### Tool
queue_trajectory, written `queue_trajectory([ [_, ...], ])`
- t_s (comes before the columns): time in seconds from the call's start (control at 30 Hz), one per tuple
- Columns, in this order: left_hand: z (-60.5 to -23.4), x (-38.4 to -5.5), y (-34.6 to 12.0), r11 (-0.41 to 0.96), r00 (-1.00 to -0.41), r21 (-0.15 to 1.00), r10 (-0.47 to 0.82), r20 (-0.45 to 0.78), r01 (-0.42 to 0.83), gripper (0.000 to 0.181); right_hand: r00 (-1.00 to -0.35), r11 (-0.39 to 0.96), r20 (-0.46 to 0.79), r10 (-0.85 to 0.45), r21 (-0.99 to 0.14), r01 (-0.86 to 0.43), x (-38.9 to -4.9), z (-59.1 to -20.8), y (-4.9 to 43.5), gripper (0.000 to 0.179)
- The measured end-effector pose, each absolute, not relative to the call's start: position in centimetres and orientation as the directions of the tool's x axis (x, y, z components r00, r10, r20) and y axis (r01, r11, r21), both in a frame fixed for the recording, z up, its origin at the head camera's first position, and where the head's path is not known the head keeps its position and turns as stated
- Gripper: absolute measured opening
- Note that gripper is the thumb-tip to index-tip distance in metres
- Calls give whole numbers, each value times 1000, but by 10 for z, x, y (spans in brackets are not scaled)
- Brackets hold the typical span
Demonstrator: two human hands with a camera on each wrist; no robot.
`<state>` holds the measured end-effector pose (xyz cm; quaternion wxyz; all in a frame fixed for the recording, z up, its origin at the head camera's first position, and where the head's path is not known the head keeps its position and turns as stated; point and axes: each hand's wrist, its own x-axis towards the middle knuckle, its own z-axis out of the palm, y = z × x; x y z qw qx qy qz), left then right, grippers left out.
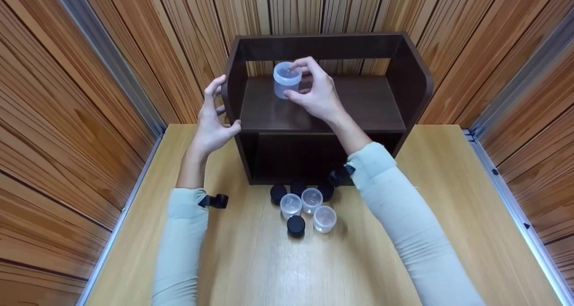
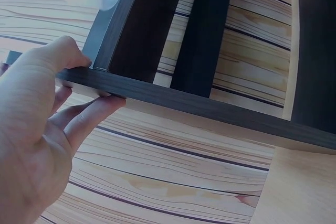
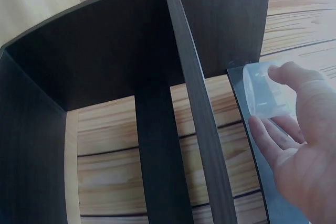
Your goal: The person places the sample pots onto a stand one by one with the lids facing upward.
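Observation:
A clear plastic jar (image 1: 286,88) without a lid is pinched between the thumb and fingers of my right hand (image 1: 317,92). It is upright over the upper board of a dark brown shelf unit (image 1: 323,104), left of the middle. The right wrist view also shows the jar (image 3: 265,90), with the thumb on one side and fingers on the other. My left hand (image 1: 211,122) grips the unit's left side panel. In the left wrist view, the thumb lies on the panel's (image 2: 199,109) inner side, fingers against its outer face.
In front of the unit on the wooden table (image 1: 251,261) stand three clear jars (image 1: 324,219) and several black lids (image 1: 296,226), some in shadow by the lower compartment (image 1: 291,158). Wood-patterned walls (image 1: 80,117) enclose the table behind and at both sides.

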<state>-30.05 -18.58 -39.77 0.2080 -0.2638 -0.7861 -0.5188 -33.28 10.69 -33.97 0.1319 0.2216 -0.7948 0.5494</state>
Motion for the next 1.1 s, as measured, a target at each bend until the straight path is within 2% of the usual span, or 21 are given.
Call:
queue_trajectory([
  [0.47,-394,-301,-187,325,-786,718,184,591,616,95,-914,294,398,-74,-867,-401,-350,-343,68,54],
  [1.1,-395,-299,-185,306,-781,720,196,593,623,94,-923,365,386,9,-860,-356,-353,-360,54,51],
])
